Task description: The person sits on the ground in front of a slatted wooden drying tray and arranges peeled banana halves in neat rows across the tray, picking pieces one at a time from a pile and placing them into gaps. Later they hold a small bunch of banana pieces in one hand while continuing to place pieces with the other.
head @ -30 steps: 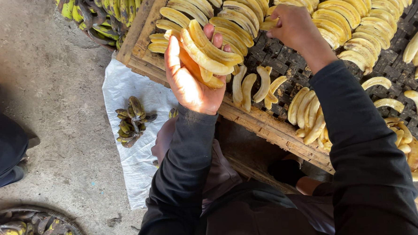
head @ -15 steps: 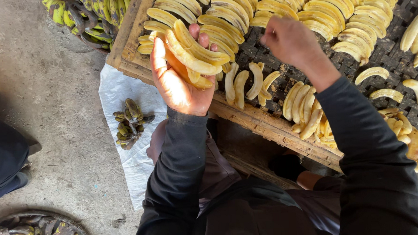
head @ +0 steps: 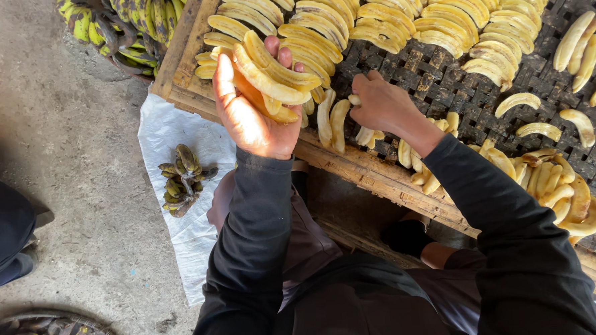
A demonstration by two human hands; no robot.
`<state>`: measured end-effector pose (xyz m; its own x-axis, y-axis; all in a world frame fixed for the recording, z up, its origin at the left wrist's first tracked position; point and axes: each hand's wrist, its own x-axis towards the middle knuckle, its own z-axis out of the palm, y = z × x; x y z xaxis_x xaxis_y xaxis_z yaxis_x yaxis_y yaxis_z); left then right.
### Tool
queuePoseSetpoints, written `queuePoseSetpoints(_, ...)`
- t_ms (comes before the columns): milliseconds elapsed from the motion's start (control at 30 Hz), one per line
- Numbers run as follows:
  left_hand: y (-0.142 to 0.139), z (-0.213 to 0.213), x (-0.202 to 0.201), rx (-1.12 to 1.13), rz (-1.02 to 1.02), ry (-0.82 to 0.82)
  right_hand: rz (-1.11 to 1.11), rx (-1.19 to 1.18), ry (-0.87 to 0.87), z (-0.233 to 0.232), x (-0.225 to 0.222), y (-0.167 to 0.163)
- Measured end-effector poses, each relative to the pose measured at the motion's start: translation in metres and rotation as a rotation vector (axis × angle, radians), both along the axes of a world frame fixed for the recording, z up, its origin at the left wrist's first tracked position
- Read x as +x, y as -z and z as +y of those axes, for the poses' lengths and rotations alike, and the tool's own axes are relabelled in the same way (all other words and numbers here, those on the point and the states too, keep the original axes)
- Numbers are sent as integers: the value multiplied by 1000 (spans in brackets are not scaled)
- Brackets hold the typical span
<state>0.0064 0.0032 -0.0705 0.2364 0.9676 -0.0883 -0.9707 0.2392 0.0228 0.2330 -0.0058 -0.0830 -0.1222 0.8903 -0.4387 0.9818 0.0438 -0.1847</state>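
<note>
A person lays peeled bananas out on a woven drying rack (head: 442, 94); the left hand (head: 252, 112) is curled around a stack of peeled bananas (head: 270, 75), held just above the rack's wooden frame (head: 351, 165), while the right hand (head: 382, 107) has its fingers closed on a single peeled banana (head: 357, 101) resting on the rack's dark lattice; the step in hand looks like placing pieces one by one, and the next move would call for setting this one beside the pale, curved, matte slices already on the rack; left of the rack, a small dark unpeeled bunch (head: 183, 179) lies on a white sheet (head: 169, 133) over rough concrete floor (head: 63, 164).
</note>
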Motion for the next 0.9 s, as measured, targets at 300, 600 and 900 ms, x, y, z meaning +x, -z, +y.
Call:
queuePoseSetpoints(300,-1,0,-4,-145,47,-9,118,-113,138,-16,29,-36)
queuePoseSetpoints(600,-1,0,-3,-129,55,-1,125,552,99,-13,160,-8)
queuePoseSetpoints(900,-4,-2,-2,-99,67,30,105,667,155,8,192,73)
